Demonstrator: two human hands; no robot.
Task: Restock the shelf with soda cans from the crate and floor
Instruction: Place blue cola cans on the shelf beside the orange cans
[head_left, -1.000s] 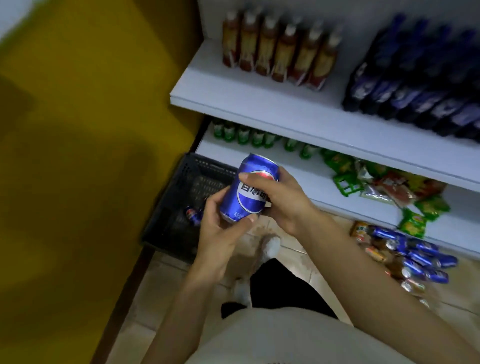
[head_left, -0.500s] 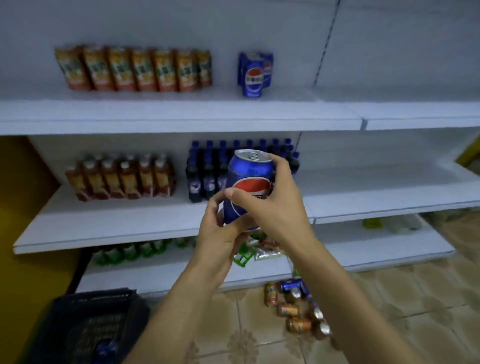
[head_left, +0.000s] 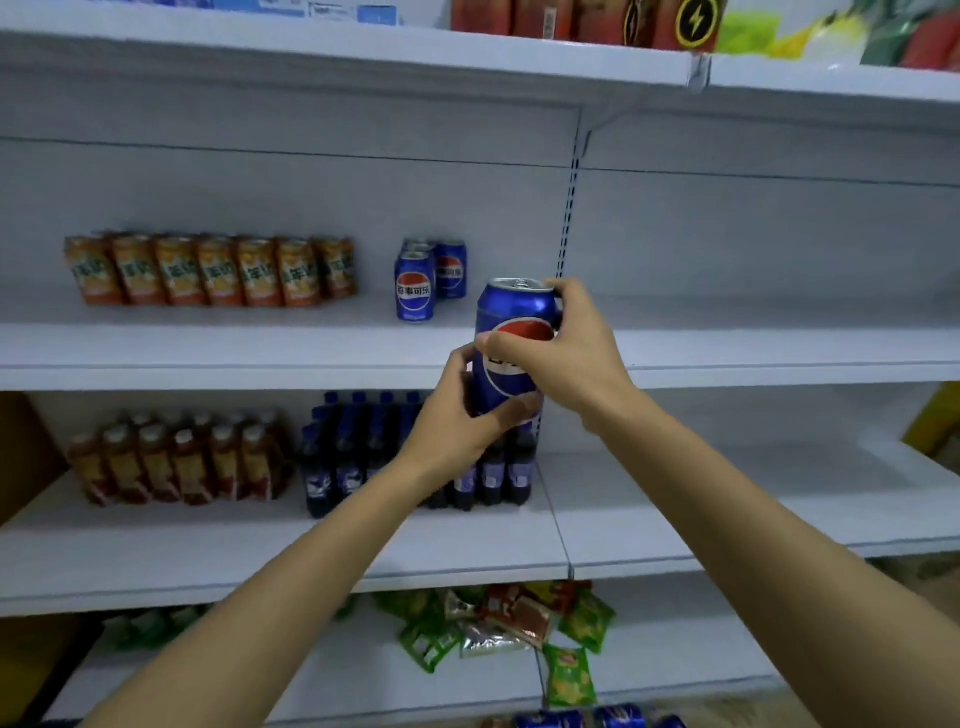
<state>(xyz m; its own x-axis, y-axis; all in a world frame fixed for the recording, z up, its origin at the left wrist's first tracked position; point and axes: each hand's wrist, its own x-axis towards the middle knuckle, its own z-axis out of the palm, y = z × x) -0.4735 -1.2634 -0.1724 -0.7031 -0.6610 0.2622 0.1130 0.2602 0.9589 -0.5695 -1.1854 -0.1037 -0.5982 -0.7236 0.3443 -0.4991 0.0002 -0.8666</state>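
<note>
Now, head view: soda can (head_left: 511, 343) has risen from crate height to the shelf (head_left: 208, 353) edge, upright | left hand (head_left: 457, 415) grips its base, right hand (head_left: 571, 348) curls round its top | not yet placed; likely spot beside the standing blue cans (head_left: 426, 280).

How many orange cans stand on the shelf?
7 orange cans, side by side in one row on the shelf, left of the blue cans; others may be hidden behind.

The white shelf (head_left: 249, 353) carries orange drinks (head_left: 208, 271) and blue soda cans (head_left: 415, 287) (all upright).
</note>
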